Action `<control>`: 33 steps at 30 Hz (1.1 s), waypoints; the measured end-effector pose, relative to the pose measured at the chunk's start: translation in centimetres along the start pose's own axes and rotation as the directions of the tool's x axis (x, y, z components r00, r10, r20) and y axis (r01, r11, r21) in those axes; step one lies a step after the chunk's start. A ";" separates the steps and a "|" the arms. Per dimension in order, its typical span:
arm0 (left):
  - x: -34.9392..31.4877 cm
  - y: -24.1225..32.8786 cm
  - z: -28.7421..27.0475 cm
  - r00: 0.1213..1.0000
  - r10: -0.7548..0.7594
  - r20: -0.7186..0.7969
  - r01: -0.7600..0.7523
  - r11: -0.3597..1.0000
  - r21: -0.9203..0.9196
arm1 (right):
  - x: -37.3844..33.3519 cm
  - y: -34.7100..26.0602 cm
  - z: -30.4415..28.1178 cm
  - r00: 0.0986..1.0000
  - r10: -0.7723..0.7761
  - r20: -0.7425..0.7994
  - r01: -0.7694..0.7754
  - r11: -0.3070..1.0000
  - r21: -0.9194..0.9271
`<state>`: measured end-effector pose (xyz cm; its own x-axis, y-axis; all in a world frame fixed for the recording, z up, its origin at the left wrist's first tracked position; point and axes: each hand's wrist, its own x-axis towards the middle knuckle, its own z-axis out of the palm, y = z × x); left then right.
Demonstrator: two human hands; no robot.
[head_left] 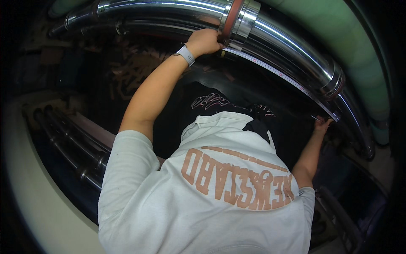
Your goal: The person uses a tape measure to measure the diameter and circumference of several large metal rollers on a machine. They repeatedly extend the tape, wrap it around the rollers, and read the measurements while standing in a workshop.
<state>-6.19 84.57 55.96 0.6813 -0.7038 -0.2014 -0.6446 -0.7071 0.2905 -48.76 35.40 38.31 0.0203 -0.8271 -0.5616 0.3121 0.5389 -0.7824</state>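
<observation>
A white tape measure strip (281,75) stretches along the underside of a shiny metal cylinder (292,44). My left hand (205,42), with a pale watch (185,55) on its wrist, is closed at the strip's upper left end, against a reddish-brown ring (230,19) around the cylinder. Its fingertips are partly hidden. At the strip's lower right end my right hand (323,123) pinches the tape near the collar at the cylinder's end. A thin pale stick-like thing (315,117) pokes out from its fingers; its kind is unclear.
Beyond the cylinder runs a large green curved surface (359,46). Dark slim rods (69,144) lie at the left beside a pale curved edge (46,190). Scattered brownish scraps (135,65) lie on the dark ground below my left arm.
</observation>
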 end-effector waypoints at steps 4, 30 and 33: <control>-0.1 -0.4 0.4 0.999 0.022 -0.032 -0.023 0.999 -0.031 | -0.6 -0.1 0.6 0.999 0.036 -0.010 -0.036 0.999 -0.019; -0.3 -0.3 0.8 0.993 0.012 -0.116 -0.011 1.000 0.010 | -0.1 -0.6 0.7 0.997 0.058 -0.050 -0.062 0.994 -0.095; -0.2 -0.2 0.8 0.993 0.022 -0.118 -0.023 1.000 -0.005 | 0.9 -0.8 -0.5 0.999 -0.028 -0.029 0.026 0.998 -0.053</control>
<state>-6.47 84.73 55.23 0.7028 -0.7065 -0.0832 -0.6584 -0.6904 0.2998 -49.43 34.27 38.29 -0.0159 -0.8369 -0.5472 0.2615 0.5247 -0.8101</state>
